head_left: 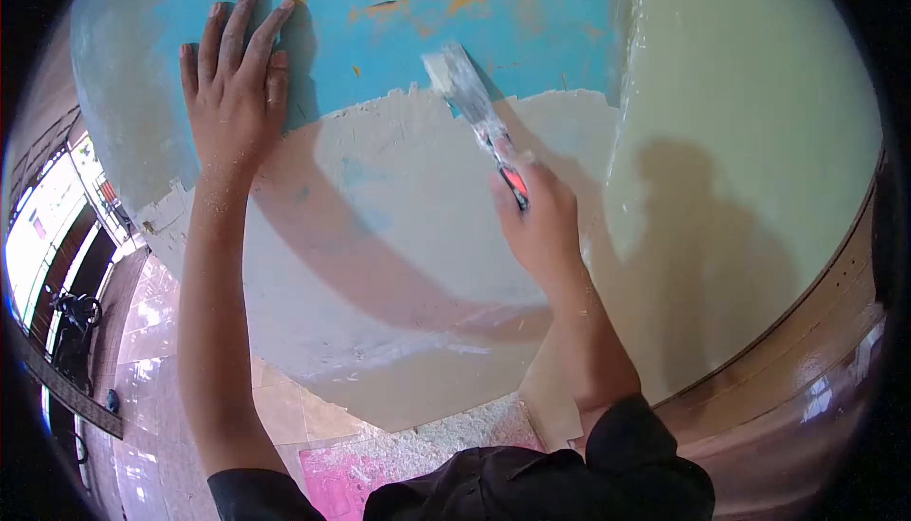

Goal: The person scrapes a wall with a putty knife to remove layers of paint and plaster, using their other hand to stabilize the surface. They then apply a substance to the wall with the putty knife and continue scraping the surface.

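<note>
My left hand [232,94] lies flat with spread fingers against the blue painted wall area [531,37], beside some orange scuffed spots. In my right hand [543,206] is a scraper [467,89], its handle gripped and its whitish, coated blade pointing up and left. The blade is at the ragged edge where the blue paint meets a pale bare surface [418,208], and a light chip shows at its tip. Dust clings to both forearms.
A pink sheet [332,478] covered with white flakes [427,445] lies on the floor below. A pale green wall [750,75] meets the blue one at a corner on the right. Far left, a motorcycle [76,312] stands by a bright opening.
</note>
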`<state>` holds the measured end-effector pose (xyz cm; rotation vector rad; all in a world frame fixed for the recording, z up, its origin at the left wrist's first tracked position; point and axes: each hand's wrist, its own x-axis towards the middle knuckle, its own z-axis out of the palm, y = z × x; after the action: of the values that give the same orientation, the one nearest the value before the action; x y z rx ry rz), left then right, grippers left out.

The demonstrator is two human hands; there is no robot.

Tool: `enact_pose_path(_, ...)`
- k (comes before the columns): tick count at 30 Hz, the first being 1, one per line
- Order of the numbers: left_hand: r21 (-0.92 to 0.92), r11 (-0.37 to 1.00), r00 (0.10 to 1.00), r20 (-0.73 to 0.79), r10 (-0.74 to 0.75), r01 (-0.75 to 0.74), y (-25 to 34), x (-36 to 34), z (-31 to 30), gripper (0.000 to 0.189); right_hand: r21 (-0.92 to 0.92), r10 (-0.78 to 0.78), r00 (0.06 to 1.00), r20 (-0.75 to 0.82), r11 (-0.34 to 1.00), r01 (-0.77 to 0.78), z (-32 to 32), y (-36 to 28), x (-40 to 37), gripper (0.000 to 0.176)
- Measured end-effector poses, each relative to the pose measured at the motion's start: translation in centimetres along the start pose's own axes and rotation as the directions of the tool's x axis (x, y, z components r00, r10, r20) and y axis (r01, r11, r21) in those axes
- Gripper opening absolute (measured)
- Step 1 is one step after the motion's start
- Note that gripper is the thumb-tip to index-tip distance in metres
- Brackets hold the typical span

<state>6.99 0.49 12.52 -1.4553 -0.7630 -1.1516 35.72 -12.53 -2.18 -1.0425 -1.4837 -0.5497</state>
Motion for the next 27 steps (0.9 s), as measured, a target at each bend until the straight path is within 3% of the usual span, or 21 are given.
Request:
enact_pose_path(4, -0.011, 1.0, 1.0, -0.013, 0.014, -0.015, -0.2, -0.1, -0.2, 0.043, 0.008, 0.023, 0.998, 0.059, 1.0, -0.024, -0.7, -2.9, 5.0, 0.043)
enact_pose_path(6, -0.006, 1.0, 1.0, -0.011, 0.005, -0.005, -0.3, -0.1, -0.3, 0.043, 0.016, -0.091, 0.996, 0.008, 0.996, 0.091, -0.8, -2.3, 4.8, 0.044)
enact_pose_path(13, 0.032, 0.999, 0.999, 0.038, -0.008, 0.007, -0.2, -0.3, -0.3, 0.044, 0.017, 0.04, 0.999, 0.037, 0.999, -0.041, -1.1, 1.6, -5.3, 0.046)
enact_pose_path(17, 0.012, 1.0, 1.0, 0.019, -0.012, 0.012, 0.0, -0.2, -0.3, 0.044, -0.023, 0.078, 0.993, 0.092, 0.997, -0.076, -0.8, 1.7, -5.8, 0.047)
enact_pose_path(24, 0.01, 1.0, 1.0, 0.007, -0.002, 0.002, -0.2, -0.3, -0.4, 0.044, -0.07, -0.032, 0.998, 0.058, 0.997, 0.036, -0.2, -2.4, 2.0, 0.052)
enact_pose_path(27, 0.006, 1.0, 1.0, 0.02, -0.018, 0.017, -0.2, -0.3, -0.4, 0.044, -0.08, -0.058, 0.995, 0.077, 0.995, 0.064, -0.7, -3.4, 3.0, 0.039)
